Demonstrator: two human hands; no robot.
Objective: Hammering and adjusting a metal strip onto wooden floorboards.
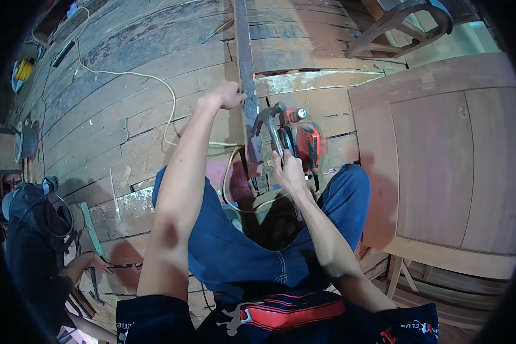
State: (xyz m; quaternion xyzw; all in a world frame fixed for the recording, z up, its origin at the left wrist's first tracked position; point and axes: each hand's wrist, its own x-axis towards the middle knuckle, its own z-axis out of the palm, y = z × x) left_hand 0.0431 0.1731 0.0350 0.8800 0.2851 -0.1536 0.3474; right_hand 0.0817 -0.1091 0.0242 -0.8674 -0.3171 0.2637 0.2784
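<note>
A long narrow wooden board (244,57) runs away from me between my knees. My left hand (226,96) is closed in a fist against the board's left edge. What its fingers hold, if anything, is hidden. In my right hand (290,172) is a claw hammer (276,136), gripped by its handle, with the metal head up beside the board's right edge. Just right of the hammer, a red and black power tool (313,143) rests on the plank floor.
A pale cord (155,77) snakes across the plank floor (149,120) and under the board. A thin tool with a wooden handle (219,30) lies far ahead. Large wooden panel (433,166) on the right; curved wooden frame (407,28) beyond. Another person (34,235) crouches at left near a hammer (94,285).
</note>
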